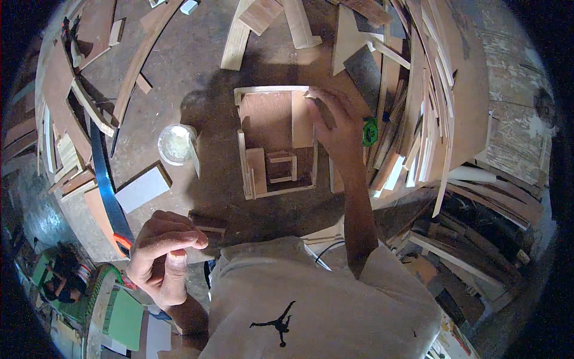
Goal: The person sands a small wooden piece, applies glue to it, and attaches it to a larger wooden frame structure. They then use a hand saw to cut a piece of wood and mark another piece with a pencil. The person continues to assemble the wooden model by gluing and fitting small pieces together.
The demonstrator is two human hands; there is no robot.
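Note:
A small wooden box, like a miniature house model with low strip walls, lies at the middle of the worktop. Inside its lower part stands a little wooden frame, beside a pale panel. My right hand is closed at the box's far right corner, its fingertips on the wall strip there. Near the worktop's front edge, my left hand is raised with curled fingers and the thumb close to them. Whatever it may pinch is too small to make out. Left of the box sits a round tub of white paste with a flat stick.
A handsaw with an orange handle lies at the left, near a white-topped block. Wood strips pile up at the right beside a green tape measure. Wooden offcuts lie at the far side.

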